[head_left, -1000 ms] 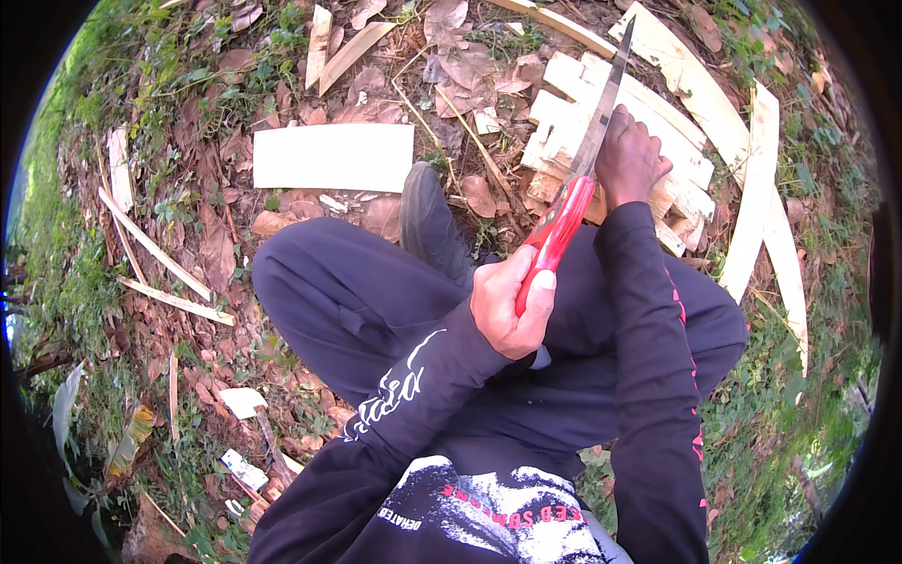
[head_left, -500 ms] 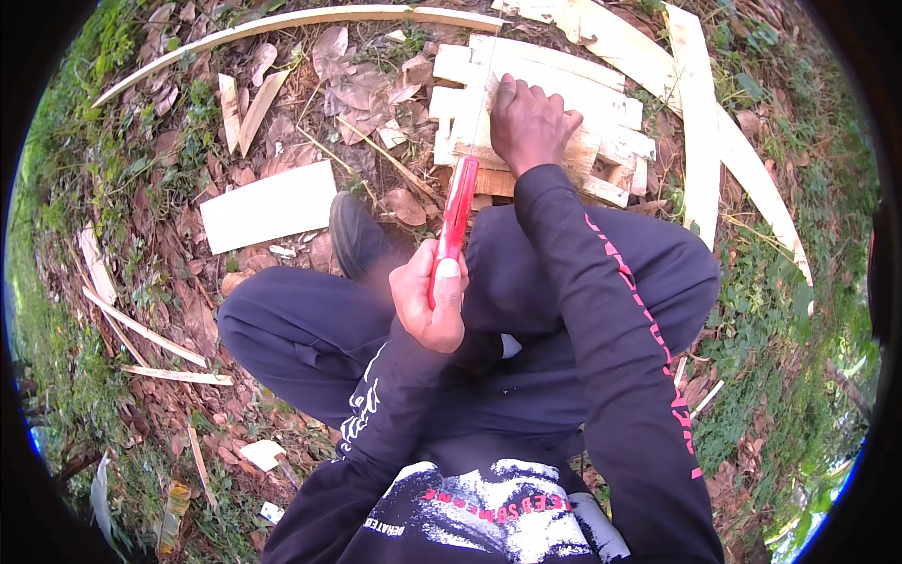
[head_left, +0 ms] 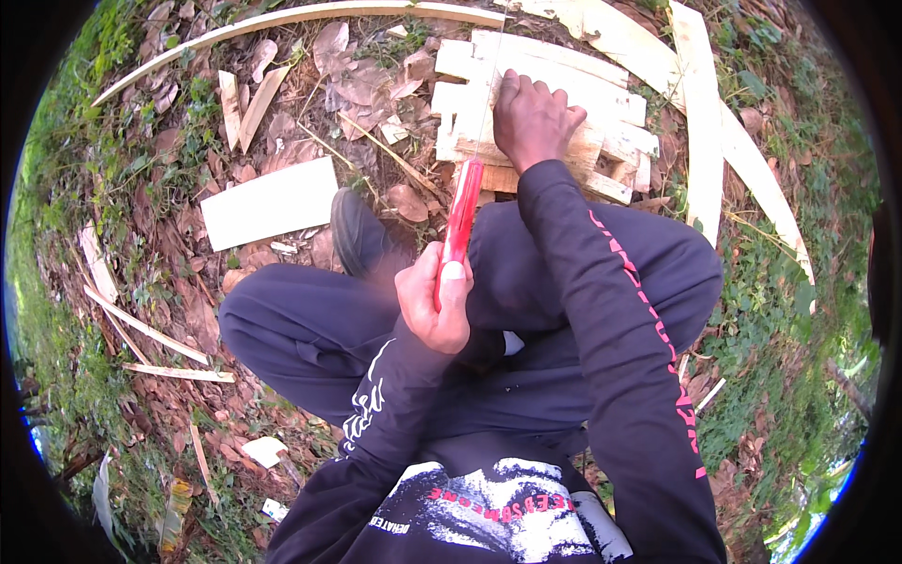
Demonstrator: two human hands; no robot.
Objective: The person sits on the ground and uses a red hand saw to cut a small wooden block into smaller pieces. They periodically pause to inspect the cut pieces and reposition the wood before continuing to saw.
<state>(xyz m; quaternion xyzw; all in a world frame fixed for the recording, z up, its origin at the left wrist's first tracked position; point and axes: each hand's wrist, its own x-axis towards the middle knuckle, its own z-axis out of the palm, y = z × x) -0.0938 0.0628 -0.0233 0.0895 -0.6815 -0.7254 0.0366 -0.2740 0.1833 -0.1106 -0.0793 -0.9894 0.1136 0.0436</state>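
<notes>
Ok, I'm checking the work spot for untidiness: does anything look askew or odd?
Mildly: the wood stack under the right hand is uneven, its ends jutting out irregularly, which looks untidy. Thin wooden strips also lie loose at far left. I see nothing spilled.

I get the saw (head_left: 462, 211) edge-on, its teeth too fine to make out; its far tip seems to run past the top edge, though I can't be sure. The left hand (head_left: 434, 303) hides its near end. The right hand (head_left: 537, 124) keeps its fingertips from my sight and covers part of the stack (head_left: 601, 89). One board (head_left: 628, 42) is cut off above; the shoe (head_left: 355, 233) blurs toward its heel.
</notes>
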